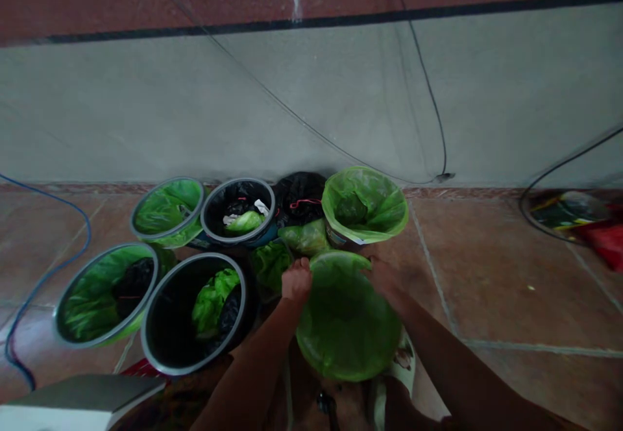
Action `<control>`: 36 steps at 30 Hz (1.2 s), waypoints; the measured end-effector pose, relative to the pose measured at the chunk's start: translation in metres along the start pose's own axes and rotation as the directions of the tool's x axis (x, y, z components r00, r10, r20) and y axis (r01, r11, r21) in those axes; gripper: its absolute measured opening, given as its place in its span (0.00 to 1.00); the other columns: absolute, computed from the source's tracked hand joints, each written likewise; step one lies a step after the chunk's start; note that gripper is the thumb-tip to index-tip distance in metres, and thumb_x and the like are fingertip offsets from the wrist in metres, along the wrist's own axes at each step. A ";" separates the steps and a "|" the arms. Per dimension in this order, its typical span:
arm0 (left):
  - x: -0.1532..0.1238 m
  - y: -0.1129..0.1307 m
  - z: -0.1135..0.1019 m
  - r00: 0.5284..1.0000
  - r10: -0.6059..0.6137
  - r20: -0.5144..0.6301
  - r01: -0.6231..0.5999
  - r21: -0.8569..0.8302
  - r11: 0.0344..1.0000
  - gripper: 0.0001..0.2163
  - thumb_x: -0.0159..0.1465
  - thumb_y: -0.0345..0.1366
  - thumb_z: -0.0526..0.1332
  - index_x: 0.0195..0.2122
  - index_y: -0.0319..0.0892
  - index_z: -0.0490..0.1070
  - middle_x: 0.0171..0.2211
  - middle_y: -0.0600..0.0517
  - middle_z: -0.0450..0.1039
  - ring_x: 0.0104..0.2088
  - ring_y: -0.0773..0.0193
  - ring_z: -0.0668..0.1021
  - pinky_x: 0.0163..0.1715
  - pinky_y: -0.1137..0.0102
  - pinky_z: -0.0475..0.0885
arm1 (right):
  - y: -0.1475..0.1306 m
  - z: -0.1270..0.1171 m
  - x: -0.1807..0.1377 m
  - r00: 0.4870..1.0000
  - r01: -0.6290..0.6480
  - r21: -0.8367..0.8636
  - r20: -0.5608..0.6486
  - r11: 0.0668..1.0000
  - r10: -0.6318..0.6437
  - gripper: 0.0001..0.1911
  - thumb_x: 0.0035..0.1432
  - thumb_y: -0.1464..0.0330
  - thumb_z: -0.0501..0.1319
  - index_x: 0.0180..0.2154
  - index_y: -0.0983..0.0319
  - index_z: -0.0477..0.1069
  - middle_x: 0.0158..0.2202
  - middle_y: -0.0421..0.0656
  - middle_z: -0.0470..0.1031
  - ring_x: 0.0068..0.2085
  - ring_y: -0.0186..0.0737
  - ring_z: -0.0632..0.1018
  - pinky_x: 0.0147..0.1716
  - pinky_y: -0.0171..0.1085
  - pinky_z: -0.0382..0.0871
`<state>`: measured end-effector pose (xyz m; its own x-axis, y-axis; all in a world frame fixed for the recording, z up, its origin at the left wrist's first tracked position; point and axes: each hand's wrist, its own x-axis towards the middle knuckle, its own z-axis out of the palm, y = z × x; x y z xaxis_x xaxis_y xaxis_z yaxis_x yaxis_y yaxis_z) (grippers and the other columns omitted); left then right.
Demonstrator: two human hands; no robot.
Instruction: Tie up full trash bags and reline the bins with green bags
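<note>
A bin lined with a green trash bag [348,340] stands directly in front of me, its mouth facing up. My left hand [296,280] is closed on the bag's edge at the far left of the rim. At the far right of the rim, my right hand [382,276] is closed on the bag's edge too, its fingertips partly hidden. Just beyond stands another bin with a green liner [396,213] folded over its rim. A filled green bag [307,237] lies on the floor beside my left hand.
Several bins stand to the left: a black one [160,317] holding crumpled green plastic, green-lined ones [82,307], and a black-lined one [267,191] with scraps. A black bag [296,187] sits by the wall. A blue cable [80,249] crosses the floor; dark cables [428,74] hang down the wall.
</note>
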<state>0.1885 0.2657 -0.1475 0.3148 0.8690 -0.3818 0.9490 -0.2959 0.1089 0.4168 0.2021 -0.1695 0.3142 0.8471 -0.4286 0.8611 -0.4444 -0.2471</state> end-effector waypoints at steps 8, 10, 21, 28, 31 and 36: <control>-0.002 -0.011 -0.021 0.972 -0.112 0.206 0.138 -0.117 0.983 0.46 0.49 0.42 0.72 0.66 0.43 0.51 0.58 0.36 0.68 0.59 0.42 0.70 0.54 0.52 0.66 | 0.001 -0.006 -0.001 1.000 -0.004 -0.016 0.015 1.000 0.004 0.25 0.55 0.58 0.64 0.51 0.64 0.70 0.43 0.52 0.79 0.45 0.50 0.79 0.39 0.39 0.69; 0.006 -0.017 -0.033 0.968 -0.084 0.237 0.142 -0.243 0.960 0.55 0.44 0.51 0.74 0.68 0.43 0.46 0.64 0.34 0.59 0.63 0.38 0.64 0.57 0.52 0.64 | -0.003 -0.014 0.000 0.999 0.040 0.040 -0.020 0.998 -0.039 0.27 0.56 0.55 0.64 0.53 0.64 0.70 0.44 0.51 0.79 0.44 0.48 0.79 0.40 0.37 0.69; 0.054 0.024 -0.030 0.985 -0.097 0.142 0.149 -0.432 0.889 0.26 0.72 0.41 0.40 0.43 0.37 0.78 0.43 0.42 0.80 0.46 0.61 0.79 0.46 0.70 0.70 | -0.036 -0.017 0.026 0.994 0.053 0.121 -0.105 0.991 -0.040 0.23 0.69 0.60 0.46 0.40 0.63 0.77 0.41 0.50 0.81 0.41 0.43 0.80 0.41 0.35 0.68; 0.037 0.017 -0.008 0.996 0.079 -0.031 -0.085 -0.414 0.906 0.17 0.68 0.46 0.53 0.49 0.46 0.77 0.47 0.48 0.79 0.48 0.61 0.79 0.50 0.71 0.69 | -0.012 0.004 0.025 0.951 0.292 0.274 -0.187 0.916 -0.247 0.17 0.66 0.63 0.53 0.49 0.59 0.76 0.48 0.44 0.80 0.47 0.40 0.79 0.50 0.36 0.69; 0.032 0.008 -0.001 0.991 0.127 -0.035 -0.131 -0.292 0.947 0.16 0.66 0.43 0.57 0.53 0.46 0.74 0.48 0.48 0.79 0.49 0.58 0.78 0.52 0.68 0.69 | -0.008 0.004 0.024 0.938 0.336 0.176 -0.149 0.925 -0.313 0.18 0.64 0.66 0.56 0.53 0.61 0.73 0.49 0.47 0.79 0.48 0.43 0.79 0.51 0.38 0.69; 0.025 0.002 0.004 0.997 0.034 0.064 -0.027 -0.104 0.994 0.15 0.64 0.39 0.58 0.50 0.41 0.73 0.42 0.41 0.79 0.46 0.51 0.80 0.46 0.64 0.73 | -0.009 0.002 0.019 0.970 0.240 0.030 -0.046 0.970 -0.238 0.19 0.63 0.69 0.56 0.54 0.65 0.71 0.45 0.51 0.80 0.46 0.46 0.79 0.47 0.39 0.68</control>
<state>0.1979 0.2852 -0.1604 0.3448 0.8312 -0.4362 0.9369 -0.2762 0.2143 0.4140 0.2220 -0.1770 0.1181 0.9412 -0.3165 0.8987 -0.2368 -0.3690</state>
